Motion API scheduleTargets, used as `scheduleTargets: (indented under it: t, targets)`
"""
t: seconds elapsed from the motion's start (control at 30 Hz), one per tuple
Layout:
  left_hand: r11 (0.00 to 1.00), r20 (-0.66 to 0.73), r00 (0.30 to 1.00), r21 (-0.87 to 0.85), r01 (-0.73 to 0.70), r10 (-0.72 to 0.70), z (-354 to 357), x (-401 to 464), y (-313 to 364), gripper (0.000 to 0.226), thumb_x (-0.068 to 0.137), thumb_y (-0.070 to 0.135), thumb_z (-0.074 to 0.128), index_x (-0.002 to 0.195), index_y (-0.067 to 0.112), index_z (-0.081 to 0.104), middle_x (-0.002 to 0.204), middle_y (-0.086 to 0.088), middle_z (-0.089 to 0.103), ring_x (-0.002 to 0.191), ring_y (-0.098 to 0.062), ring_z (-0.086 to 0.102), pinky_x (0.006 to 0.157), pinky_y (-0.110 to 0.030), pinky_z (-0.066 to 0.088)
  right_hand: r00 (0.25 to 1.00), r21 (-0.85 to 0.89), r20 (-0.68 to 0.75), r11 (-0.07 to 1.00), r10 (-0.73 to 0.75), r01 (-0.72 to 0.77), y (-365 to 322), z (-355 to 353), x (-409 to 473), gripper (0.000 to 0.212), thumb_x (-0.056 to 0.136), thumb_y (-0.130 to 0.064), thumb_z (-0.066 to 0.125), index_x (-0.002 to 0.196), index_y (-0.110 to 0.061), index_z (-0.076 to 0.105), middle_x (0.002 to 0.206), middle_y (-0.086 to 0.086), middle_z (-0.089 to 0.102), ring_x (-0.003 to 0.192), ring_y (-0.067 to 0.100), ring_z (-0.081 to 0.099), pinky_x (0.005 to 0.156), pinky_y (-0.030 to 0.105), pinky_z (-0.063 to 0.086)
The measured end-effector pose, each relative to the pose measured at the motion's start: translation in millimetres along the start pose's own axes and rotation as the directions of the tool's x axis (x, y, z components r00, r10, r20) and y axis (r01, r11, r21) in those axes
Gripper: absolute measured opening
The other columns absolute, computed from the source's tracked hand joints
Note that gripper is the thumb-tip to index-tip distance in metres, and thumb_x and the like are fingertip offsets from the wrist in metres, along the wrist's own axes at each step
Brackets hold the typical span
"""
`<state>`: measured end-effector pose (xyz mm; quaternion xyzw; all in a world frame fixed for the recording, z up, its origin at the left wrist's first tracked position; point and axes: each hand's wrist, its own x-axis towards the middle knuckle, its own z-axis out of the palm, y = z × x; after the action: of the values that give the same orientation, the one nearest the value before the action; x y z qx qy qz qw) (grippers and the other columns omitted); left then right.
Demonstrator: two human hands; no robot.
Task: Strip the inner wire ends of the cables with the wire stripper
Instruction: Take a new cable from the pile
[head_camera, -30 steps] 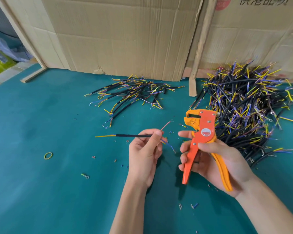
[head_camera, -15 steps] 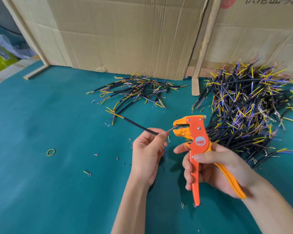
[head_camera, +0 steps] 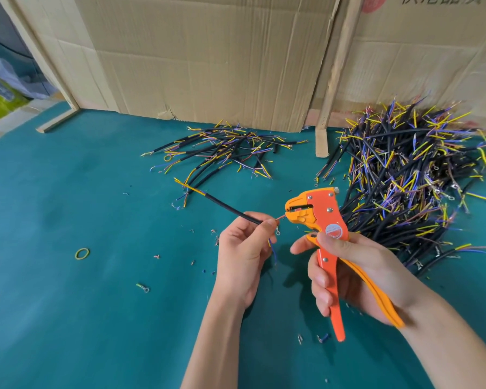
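My left hand [head_camera: 243, 248] pinches a short black cable [head_camera: 227, 206] that slants up to the left, yellow inner wires showing at its far end. A thin pink inner wire [head_camera: 281, 218] runs from my fingertips into the jaws of the orange wire stripper [head_camera: 320, 217]. My right hand [head_camera: 348, 273] grips the stripper's two handles, which stand spread apart. Blue and yellow inner wires hang below my left fingers.
A big heap of black cables [head_camera: 410, 175] lies at the right, a smaller pile [head_camera: 225, 150] at the back centre. Cardboard sheets [head_camera: 208, 57] stand behind. A yellow rubber band [head_camera: 82, 253], a ring terminal [head_camera: 143, 287] and insulation scraps dot the green mat [head_camera: 68, 318].
The cable has swung from level to slanting up-left. The stripper head has turned left and come to my left fingertips, and the pink wire now sits in its jaws.
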<state>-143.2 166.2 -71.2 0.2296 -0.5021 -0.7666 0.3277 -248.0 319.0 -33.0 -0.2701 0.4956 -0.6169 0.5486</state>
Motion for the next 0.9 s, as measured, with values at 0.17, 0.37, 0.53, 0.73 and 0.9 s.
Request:
scheduleTargets:
  t: [0.17,0.37,0.53,0.73,0.9]
  targets:
    - [1.000,0.029,0.999,-0.022,0.014,-0.013,0.9,-0.5,2.1,0.004,0.082,0.019,0.071,0.078,0.018,0.071,0.065,-0.002,0.055,0.057,-0.012,0.038,0.055,-0.019,0.033,1.000,0.098,0.005,0.995,0.004,-0.005,-2.1,3.3,-1.1,0.050,0.081,-0.037,0.082,0.107,0.003,0.067,0.065,0.015,0.047,0.046,0.026,0.050,0.050,0.036,0.047]
    - [0.998,0.077,0.997,-0.052,0.019,-0.015,-0.5,-1.8,1.7,0.005,0.087,0.017,0.074,0.084,0.014,0.072,0.070,-0.006,0.058,0.057,-0.012,0.039,0.058,-0.023,0.031,1.000,0.116,-0.014,0.993,-0.004,0.005,-5.1,9.1,-0.7,0.046,0.082,-0.032,0.079,0.109,0.003,0.067,0.059,0.011,0.042,0.040,0.024,0.044,0.047,0.034,0.045]
    - [0.997,0.072,0.997,-0.072,-0.004,0.009,-0.4,-0.2,-0.1,0.015,0.084,0.018,0.075,0.088,0.004,0.072,0.076,-0.015,0.057,0.057,-0.014,0.039,0.055,-0.020,0.033,0.995,0.113,-0.095,0.992,-0.040,0.051,-1.7,13.2,0.9,0.036,0.081,-0.031,0.077,0.099,-0.001,0.070,0.054,0.007,0.035,0.033,0.019,0.035,0.038,0.026,0.039]
    - [0.998,0.066,0.998,-0.065,0.005,-0.001,-0.3,0.6,-2.5,0.009,0.086,0.012,0.073,0.088,0.004,0.075,0.078,-0.013,0.065,0.065,-0.015,0.052,0.059,-0.021,0.043,0.998,0.244,-0.026,0.968,-0.052,0.057,-0.7,10.5,1.5,0.038,0.074,-0.023,0.086,0.102,-0.002,0.071,0.071,0.023,0.058,0.051,0.031,0.055,0.051,0.039,0.049]
    - [0.963,-0.016,0.998,-0.264,0.060,-0.066,-2.7,2.4,1.6,0.015,0.082,0.013,0.072,0.094,0.004,0.072,0.082,-0.009,0.068,0.069,-0.011,0.063,0.060,-0.018,0.049,0.998,0.273,0.002,0.960,-0.069,0.065,-0.2,2.5,-0.9,0.048,0.071,-0.017,0.089,0.109,-0.006,0.062,0.100,0.038,0.063,0.074,0.043,0.063,0.071,0.052,0.055]
